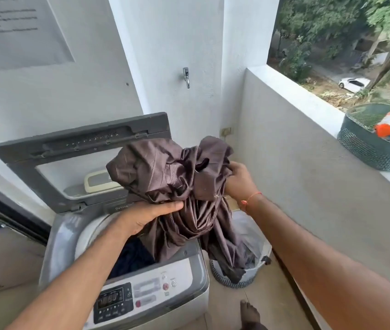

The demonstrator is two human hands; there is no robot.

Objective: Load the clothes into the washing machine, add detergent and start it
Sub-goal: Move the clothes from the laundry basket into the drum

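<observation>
A large brown garment [172,177] hangs bunched over the open top-loading washing machine [179,265]. My left hand [141,216] grips it from below at the drum's rim, and my right hand [240,181] holds its upper right side. One end of the cloth trails down into the laundry basket [244,281] on the floor right of the machine. Dark blue clothes [132,257] lie inside the drum. The grey lid [82,148] stands raised at the back. The control panel [127,298] faces me at the front.
A teal mesh basket [370,148] with an orange and white item stands on the balcony ledge at the right. A tap [186,76] sticks out of the white wall behind the machine. My bare foot [249,313] is on the tiled floor near the laundry basket.
</observation>
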